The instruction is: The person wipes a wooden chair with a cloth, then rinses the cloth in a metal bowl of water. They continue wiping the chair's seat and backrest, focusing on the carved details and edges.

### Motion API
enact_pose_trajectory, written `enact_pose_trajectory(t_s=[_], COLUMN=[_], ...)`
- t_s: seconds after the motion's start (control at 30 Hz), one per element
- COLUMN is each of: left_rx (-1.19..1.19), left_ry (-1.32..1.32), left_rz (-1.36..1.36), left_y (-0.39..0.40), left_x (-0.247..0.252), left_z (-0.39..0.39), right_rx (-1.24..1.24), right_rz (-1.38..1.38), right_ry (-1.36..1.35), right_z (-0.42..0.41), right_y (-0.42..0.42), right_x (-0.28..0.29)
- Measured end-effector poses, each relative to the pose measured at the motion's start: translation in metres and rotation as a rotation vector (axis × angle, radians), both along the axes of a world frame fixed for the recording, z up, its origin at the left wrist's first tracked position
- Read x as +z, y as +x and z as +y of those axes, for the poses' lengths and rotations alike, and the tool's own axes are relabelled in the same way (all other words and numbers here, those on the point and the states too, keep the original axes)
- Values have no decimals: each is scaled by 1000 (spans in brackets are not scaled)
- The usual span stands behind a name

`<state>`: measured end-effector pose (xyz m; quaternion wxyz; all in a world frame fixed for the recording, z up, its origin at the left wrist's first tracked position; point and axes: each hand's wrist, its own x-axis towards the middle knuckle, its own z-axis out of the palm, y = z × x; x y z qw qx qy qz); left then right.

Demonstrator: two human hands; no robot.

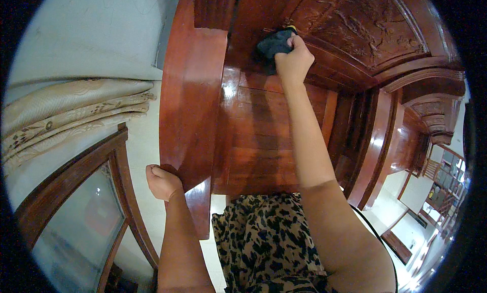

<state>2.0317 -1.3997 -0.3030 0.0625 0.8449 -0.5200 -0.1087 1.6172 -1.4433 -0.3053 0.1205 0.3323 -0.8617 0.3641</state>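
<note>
My right hand (296, 61) grips a dark cloth (274, 45) with a bit of yellow at its top edge. The cloth lies against the lower part of a carved wooden back panel (357, 30), above a glossy reddish wooden seat (262, 121). My left hand (164, 182) rests with curled fingers at the outer edge of a broad wooden armrest (190, 102); whether it grips that edge I cannot tell. The armrest runs along the left side of the seat.
Left of the armrest stand a wooden frame with glass (83, 217) and a patterned beige curtain (83, 110) by a pale wall (95, 38). Right of the seat is a wooden divider (373, 140), with another carved section beyond it.
</note>
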Motion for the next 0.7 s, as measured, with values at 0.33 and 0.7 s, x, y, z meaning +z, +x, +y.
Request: enact_pose_trajectory(t_s=[0.33, 0.7], left_rx=[22, 48], left_ry=[-10, 55], left_rz=[-39, -4], left_y=[-2, -3], left_x=[-2, 4], left_z=[0, -3], right_rx=[144, 31], right_rz=[-451, -248], right_ry=[-319, -122], right_z=[8, -9], right_y=[16, 21], right_x=[-9, -1])
